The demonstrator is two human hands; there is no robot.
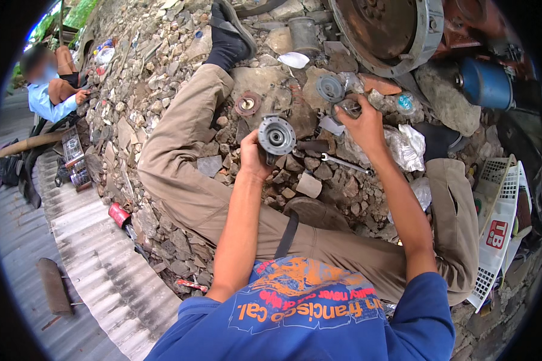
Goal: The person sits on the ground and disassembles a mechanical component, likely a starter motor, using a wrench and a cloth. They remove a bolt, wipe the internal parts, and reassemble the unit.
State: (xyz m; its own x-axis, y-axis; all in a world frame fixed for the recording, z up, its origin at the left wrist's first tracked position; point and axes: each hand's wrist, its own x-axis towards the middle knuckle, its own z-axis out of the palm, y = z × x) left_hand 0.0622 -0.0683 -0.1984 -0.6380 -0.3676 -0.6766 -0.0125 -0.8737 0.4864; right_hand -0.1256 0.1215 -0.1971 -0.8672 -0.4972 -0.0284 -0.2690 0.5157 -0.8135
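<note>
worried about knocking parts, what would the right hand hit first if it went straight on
The right hand would probably meet the grey disc first, though depth is unclear.

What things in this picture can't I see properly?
In the head view:
Left hand: some fingers hidden behind the round grey metal housing it holds.
Small part: the right hand partly covers it, so its full shape is unclear.
Big round metal casing: cut off by the top edge.
Co-worker's hand: too small to tell what, if anything, it holds.
</note>
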